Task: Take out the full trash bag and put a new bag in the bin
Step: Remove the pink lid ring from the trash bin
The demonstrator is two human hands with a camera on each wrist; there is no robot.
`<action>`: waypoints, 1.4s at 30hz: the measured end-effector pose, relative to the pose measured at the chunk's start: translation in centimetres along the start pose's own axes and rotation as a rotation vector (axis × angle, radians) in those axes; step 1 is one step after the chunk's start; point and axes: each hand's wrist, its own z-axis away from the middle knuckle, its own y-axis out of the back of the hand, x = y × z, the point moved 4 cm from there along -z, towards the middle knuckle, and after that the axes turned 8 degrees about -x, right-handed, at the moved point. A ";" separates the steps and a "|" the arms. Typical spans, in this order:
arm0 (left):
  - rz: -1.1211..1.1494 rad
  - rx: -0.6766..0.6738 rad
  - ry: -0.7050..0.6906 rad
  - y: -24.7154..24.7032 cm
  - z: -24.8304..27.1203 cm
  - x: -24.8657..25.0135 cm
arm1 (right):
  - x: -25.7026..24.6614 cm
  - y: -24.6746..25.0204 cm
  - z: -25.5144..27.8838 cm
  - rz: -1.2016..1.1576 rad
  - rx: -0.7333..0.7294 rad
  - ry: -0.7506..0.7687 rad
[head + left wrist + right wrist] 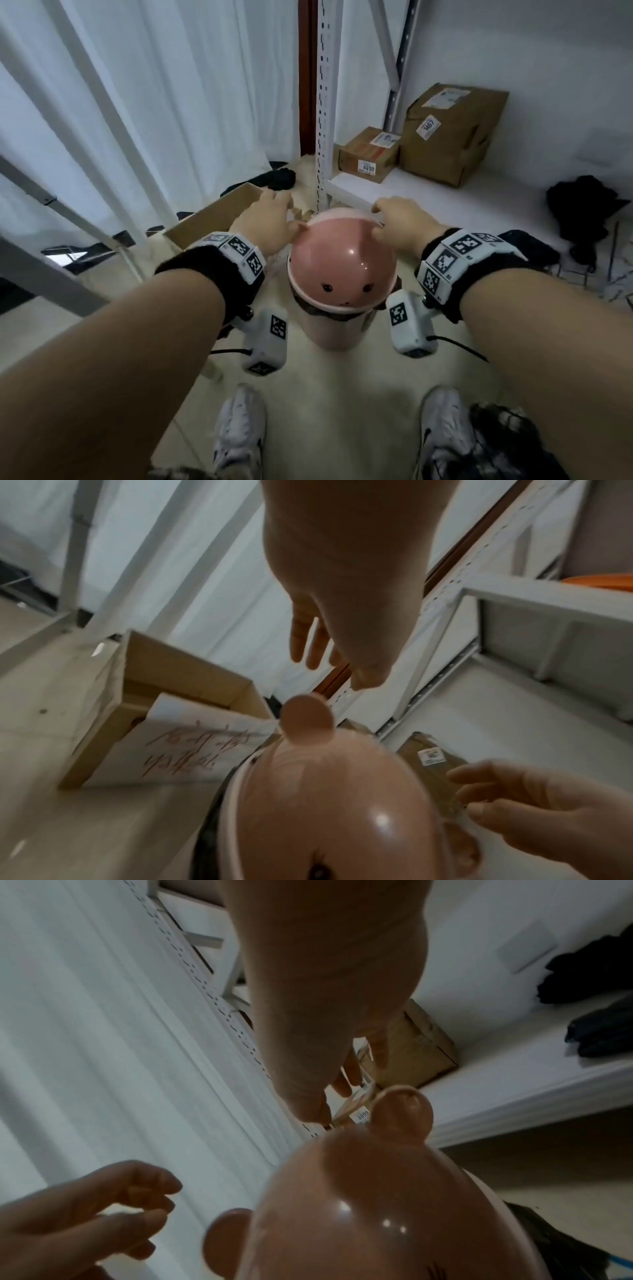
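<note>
Task barely begun. Pink bin (337, 329) stood on the floor, domed lid (342, 263) on, dark bag edge showing under the rim. Left hand (270, 219) and right hand (399, 219) hovered beside the lid's ears, fingers loose, gripping nothing. No new bag seen.

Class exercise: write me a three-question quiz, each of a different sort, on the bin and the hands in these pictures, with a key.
1. True or false: the pink lid is already off the bin.
2. Which lies left of the bin? A) open cardboard box B) bucket C) chair
3. Fill in: the left hand and right hand are both at the lid's ____ side.

Key: 1 false; 2 A; 3 far
</note>
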 end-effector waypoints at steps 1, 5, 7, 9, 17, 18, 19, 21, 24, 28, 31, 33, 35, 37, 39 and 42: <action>0.013 0.000 0.014 -0.7 -0.3 -0.3 | 0.4 -0.6 -0.7 0.005 -0.019 -0.038; 0.017 -0.001 0.010 -3.0 -3.0 -1.5 | 2.2 -2.6 -2.9 0.029 -0.053 -0.108; 0.061 -0.070 -0.008 -3.7 -4.2 -1.4 | 3.3 -3.3 -3.5 -0.018 -0.056 -0.104; 0.131 -0.125 -0.028 -4.2 -4.4 -1.3 | 4.1 -3.6 -3.7 -0.094 -0.028 -0.089; 0.415 -0.127 -0.034 -4.4 -3.0 -3.4 | 4.9 -4.1 -1.9 -0.208 0.023 0.001; 0.452 -0.122 -0.018 -4.5 -2.8 -3.7 | 4.7 -4.2 -1.8 -0.221 0.001 0.001; 0.477 -0.123 0.007 -4.6 -2.6 -4.0 | 4.6 -4.3 -1.6 -0.236 -0.018 -0.002; 0.435 -0.096 0.047 -4.8 -2.7 -4.2 | 4.2 -4.1 -1.3 -0.175 0.045 -0.037; 0.195 0.085 0.117 -4.4 -2.9 -3.8 | 3.3 -2.6 -0.7 0.073 0.306 -0.111; 0.274 0.139 -0.039 -3.8 -2.9 -1.3 | 1.6 -2.7 -1.1 -0.140 0.172 0.065; 0.270 -0.064 -0.170 -4.3 -3.0 0.2 | 1.3 -2.9 -1.3 -0.282 0.107 0.127; 0.320 -0.236 -0.140 -5.0 -3.3 -0.2 | 1.6 -3.0 -1.2 -0.373 0.054 0.106; 0.310 -0.367 -0.083 -5.9 -3.2 -1.0 | 1.9 -3.5 -1.1 -0.458 -0.032 0.121; 0.243 -0.385 -0.085 -6.2 -3.1 -1.4 | 1.8 -3.8 -1.0 -0.461 -0.050 0.181; 0.206 -0.365 -0.135 -5.8 -2.8 -1.0 | 1.3 -3.8 -1.2 -0.420 -0.043 0.234; 0.058 -0.369 -0.242 -5.4 -2.2 -0.1 | 0.4 -4.1 -1.7 -0.347 -0.038 0.265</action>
